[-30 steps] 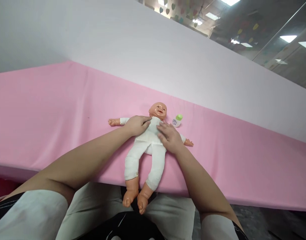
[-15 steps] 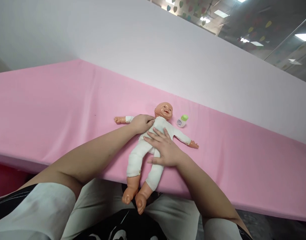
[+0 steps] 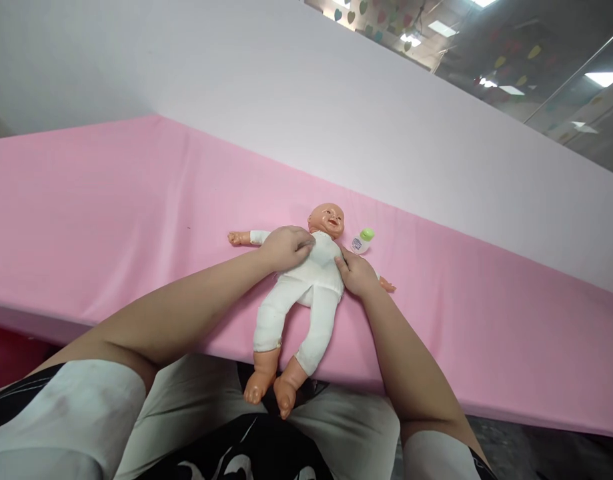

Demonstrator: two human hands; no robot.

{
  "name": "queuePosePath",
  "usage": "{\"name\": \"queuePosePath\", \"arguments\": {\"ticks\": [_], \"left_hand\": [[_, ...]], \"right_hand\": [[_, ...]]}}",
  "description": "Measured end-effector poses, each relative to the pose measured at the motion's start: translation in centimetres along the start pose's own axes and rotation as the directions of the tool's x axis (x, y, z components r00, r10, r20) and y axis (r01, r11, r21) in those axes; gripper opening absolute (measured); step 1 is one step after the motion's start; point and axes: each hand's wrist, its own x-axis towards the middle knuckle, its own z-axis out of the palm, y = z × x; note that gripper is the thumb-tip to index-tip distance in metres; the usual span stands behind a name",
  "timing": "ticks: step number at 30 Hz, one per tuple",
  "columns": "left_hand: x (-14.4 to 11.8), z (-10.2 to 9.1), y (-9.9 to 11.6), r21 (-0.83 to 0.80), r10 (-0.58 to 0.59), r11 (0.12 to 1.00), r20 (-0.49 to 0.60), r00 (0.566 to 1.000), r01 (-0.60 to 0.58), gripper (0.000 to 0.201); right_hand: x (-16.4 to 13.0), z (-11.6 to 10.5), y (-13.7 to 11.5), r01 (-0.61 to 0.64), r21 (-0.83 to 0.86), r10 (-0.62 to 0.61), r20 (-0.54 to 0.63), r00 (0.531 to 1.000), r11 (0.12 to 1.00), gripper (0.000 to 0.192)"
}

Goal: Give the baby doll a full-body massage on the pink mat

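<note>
A baby doll (image 3: 311,280) in a white suit lies on its back on the pink table cover (image 3: 111,220), its bare feet hanging over the near edge. My left hand (image 3: 285,248) rests on the doll's shoulder and upper chest, fingers curled on the white cloth. My right hand (image 3: 357,273) is closed around the doll's other upper arm beside the torso. A small white bottle with a green cap (image 3: 362,241) lies just right of the doll's head.
A white backdrop panel (image 3: 296,100) rises behind the pink cover. The near table edge runs across in front of my lap (image 3: 226,400). Ceiling lights and hanging paper hearts (image 3: 376,17) show at the top right.
My right hand slid from the doll's belly up and right to its arm at the side of the torso. My left hand stayed on the shoulder.
</note>
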Motion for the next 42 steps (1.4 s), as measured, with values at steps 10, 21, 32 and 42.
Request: {"name": "queuePosePath", "arguments": {"ticks": [10,21,32,42], "left_hand": [[-2.7,-1.2,7.7,-0.432,0.488,0.846,0.386,0.783,-0.314,0.036],[-0.1,0.3,1.1,0.028,0.113,0.990,0.448,0.887,-0.140,0.076],[0.9,-0.8,-2.1,0.194,-0.178,0.972,0.247,0.952,0.132,0.053],[0.7,-0.1,-2.8,0.129,-0.173,0.981,0.219,0.960,0.147,0.048]], "right_hand": [[-0.1,-0.3,-0.1,-0.036,-0.047,0.036,-0.001,0.999,0.998,0.045],[-0.2,-0.3,0.0,-0.043,0.009,0.043,-0.007,0.999,0.999,0.048],[-3.2,0.6,-5.6,0.586,0.143,-0.557,-0.196,0.807,0.798,0.045],[-3.4,1.2,-7.8,0.584,0.057,-0.582,0.208,0.786,0.810,0.079]]}}
